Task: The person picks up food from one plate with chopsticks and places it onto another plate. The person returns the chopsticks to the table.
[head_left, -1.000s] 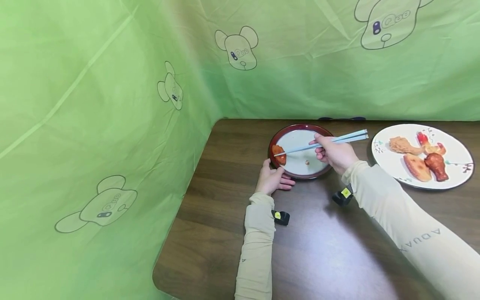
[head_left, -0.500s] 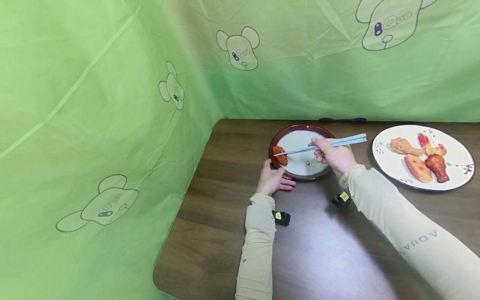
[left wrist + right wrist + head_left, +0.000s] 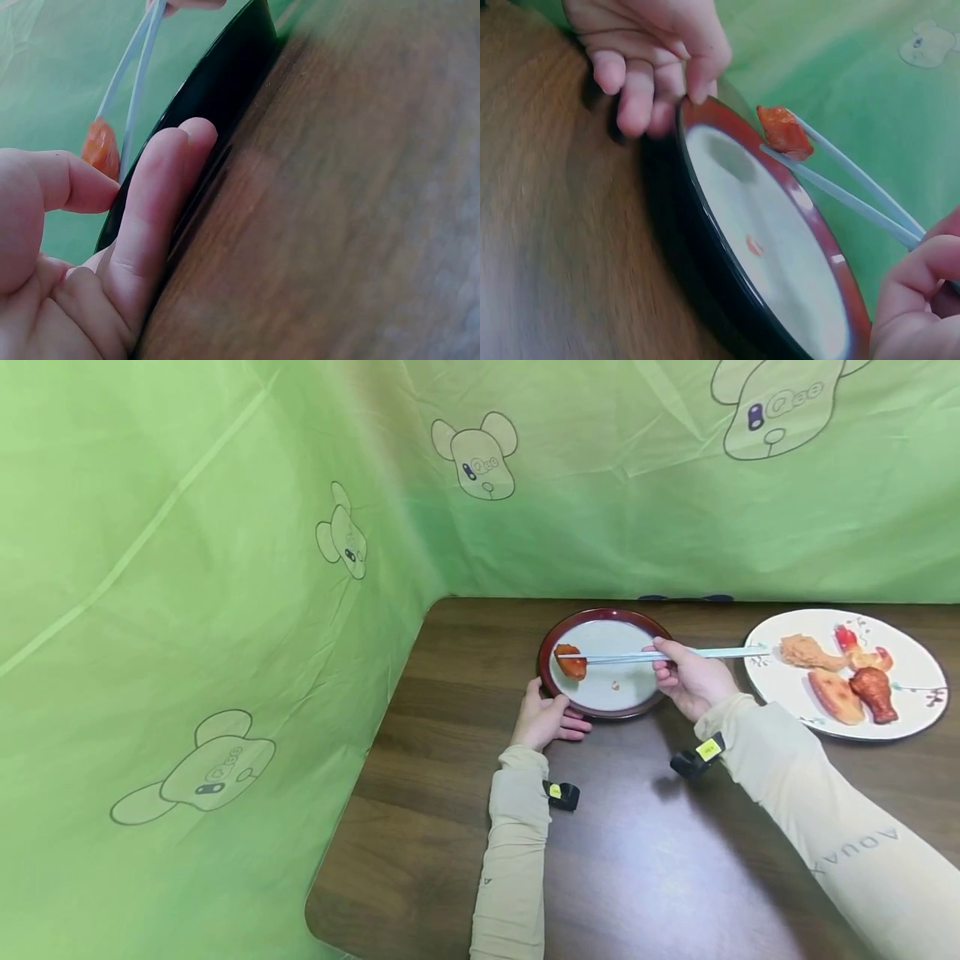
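My right hand [image 3: 696, 681] holds a pair of light-blue chopsticks [image 3: 618, 657], their tips at the left side of a round plate with a dark red rim [image 3: 613, 614]. Between the tips is a glossy orange-red piece of food [image 3: 784, 133]. The right wrist view shows it raised above the plate, with a shadow beneath. My left hand [image 3: 542, 722] pinches the near-left rim, thumb on top and fingers against the dark underside [image 3: 217, 82]. A small reddish spot or crumb [image 3: 615, 686] lies on the plate's pale middle.
Right of my right hand stands a larger white oval plate [image 3: 918, 668] bearing a fried drumstick [image 3: 806, 652], a brown drumstick [image 3: 872, 692], a flat golden piece [image 3: 835, 695] and a red-tipped shrimp-like piece [image 3: 862, 652]. Green cloth [image 3: 600, 527] borders the wooden table [image 3: 435, 760] behind and left.
The orange-red piece has come up off the plate's left rim in the chopsticks and shifted slightly right. My right hand has moved a little right; my left hand has stayed put.
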Motion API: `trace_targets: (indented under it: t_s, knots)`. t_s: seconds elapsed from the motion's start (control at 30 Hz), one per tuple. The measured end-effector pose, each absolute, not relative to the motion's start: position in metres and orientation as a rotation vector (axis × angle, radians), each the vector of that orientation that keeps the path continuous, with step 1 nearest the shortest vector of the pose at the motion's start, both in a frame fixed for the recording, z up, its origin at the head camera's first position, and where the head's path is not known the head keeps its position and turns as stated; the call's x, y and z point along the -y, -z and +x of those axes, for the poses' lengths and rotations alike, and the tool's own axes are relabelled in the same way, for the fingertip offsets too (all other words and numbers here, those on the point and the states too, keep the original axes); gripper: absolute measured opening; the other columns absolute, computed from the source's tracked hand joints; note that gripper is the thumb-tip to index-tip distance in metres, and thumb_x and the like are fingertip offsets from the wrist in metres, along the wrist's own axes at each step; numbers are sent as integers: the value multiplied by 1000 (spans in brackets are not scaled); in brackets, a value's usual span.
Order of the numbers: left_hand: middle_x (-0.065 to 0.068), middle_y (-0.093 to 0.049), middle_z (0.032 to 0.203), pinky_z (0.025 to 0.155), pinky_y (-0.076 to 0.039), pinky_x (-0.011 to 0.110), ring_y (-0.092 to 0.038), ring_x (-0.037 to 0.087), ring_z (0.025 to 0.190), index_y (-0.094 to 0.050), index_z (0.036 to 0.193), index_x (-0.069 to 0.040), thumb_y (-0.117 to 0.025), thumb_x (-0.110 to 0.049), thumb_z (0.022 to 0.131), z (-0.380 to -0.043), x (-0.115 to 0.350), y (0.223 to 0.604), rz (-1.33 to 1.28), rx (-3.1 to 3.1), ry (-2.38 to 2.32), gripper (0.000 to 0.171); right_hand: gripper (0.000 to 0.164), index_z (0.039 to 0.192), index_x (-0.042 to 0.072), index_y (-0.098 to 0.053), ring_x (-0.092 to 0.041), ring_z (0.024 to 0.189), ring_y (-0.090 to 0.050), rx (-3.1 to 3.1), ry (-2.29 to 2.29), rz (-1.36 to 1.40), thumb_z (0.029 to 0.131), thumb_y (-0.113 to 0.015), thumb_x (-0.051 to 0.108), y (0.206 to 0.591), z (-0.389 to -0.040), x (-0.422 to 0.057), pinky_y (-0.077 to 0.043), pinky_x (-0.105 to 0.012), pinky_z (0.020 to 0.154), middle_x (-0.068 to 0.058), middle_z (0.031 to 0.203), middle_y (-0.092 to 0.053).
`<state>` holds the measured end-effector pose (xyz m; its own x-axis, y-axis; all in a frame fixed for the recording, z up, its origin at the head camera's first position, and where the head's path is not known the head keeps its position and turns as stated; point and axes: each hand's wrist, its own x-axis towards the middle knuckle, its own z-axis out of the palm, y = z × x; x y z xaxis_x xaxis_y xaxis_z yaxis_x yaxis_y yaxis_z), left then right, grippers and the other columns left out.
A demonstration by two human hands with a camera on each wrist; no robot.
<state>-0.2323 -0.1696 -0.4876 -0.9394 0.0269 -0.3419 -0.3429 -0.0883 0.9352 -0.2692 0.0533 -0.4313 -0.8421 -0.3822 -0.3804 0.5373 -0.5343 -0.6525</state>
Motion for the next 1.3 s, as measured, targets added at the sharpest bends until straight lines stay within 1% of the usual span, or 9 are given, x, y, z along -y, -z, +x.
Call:
trace_targets:
  t_s: [0.23, 0.4, 0.63, 0.7, 0.87, 0.93, 1.1, 1.27, 1.3]
  knots:
    - [31, -70, 92, 60, -63, 39, -73, 35, 73, -4, 152, -6, -44, -4, 94, -234, 169, 488, -357, -1944, -2092, 70, 26, 86, 3, -66, -4, 50, -51, -1069, 2400, 272, 100, -49, 17, 429, -263, -74, -40, -12, 39, 0, 60, -57]
    - [32, -69, 93, 58, -63, 39, -73, 33, 70, -9, 149, -6, -44, -4, 94, -233, 168, 489, -340, -1951, -2106, 65, 28, 88, 3, -66, -5, 51, -52, -1029, 2442, 227, 101, -47, 18, 427, -254, -93, -41, -12, 39, -1, 61, -58]
    - [32, -69, 92, 56, -62, 38, -72, 27, 64, -14, 146, -5, -42, -2, 92, -230, 165, 488, -341, -1952, -2122, 61, 24, 95, -1, -62, -14, 53, -55, -690, 2600, 186, 102, -44, 13, 421, -236, -152, -43, -19, 41, -10, 65, -62]
    - [30, -69, 88, 56, -62, 38, -72, 26, 63, -16, 144, -5, -42, -2, 92, -229, 165, 487, -343, -1957, -2123, 59, 21, 97, 2, -57, -15, 53, -50, -635, 2625, 151, 103, -40, 13, 419, -231, -175, -45, -21, 45, -11, 66, -60]
    - [18, -68, 78, 56, -62, 38, -71, 23, 60, -22, 139, -6, -42, -2, 91, -230, 169, 487, -349, -1965, -2118, 52, 30, 99, 0, -51, -12, 59, -29, -488, 2603, 47, 106, -29, 19, 424, -216, -231, -33, -19, 47, -13, 68, -53]
    - [16, -68, 77, 57, -62, 38, -71, 23, 60, -23, 139, -6, -42, -2, 91, -230, 173, 488, -353, -1969, -2114, 52, 37, 99, -4, -52, -12, 60, -27, -419, 2589, 3, 107, -26, 22, 430, -210, -249, -21, -16, 49, -16, 70, -55]
    - [17, -68, 78, 57, -62, 38, -71, 21, 59, -20, 143, -6, -42, -3, 92, -229, 181, 487, -355, -1989, -2105, 56, 48, 101, -11, -54, -21, 59, -37, -352, 2630, -84, 107, -20, 22, 445, -197, -276, -8, -13, 58, -22, 73, -59]
    - [17, -68, 78, 56, -62, 37, -70, 20, 57, -22, 141, -6, -42, -3, 92, -227, 182, 487, -357, -1995, -2110, 53, 50, 102, -13, -56, -19, 57, -38, -437, 2656, -63, 107, -19, 21, 453, -189, -288, -5, -11, 57, -19, 71, -59]
    - [17, -68, 78, 56, -62, 37, -70, 20, 57, -22, 141, -6, -42, -3, 92, -227, 182, 487, -358, -1994, -2109, 53, 49, 102, -12, -56, -18, 57, -37, -473, 2659, -45, 107, -20, 20, 454, -187, -289, -9, -11, 53, -19, 71, -59]
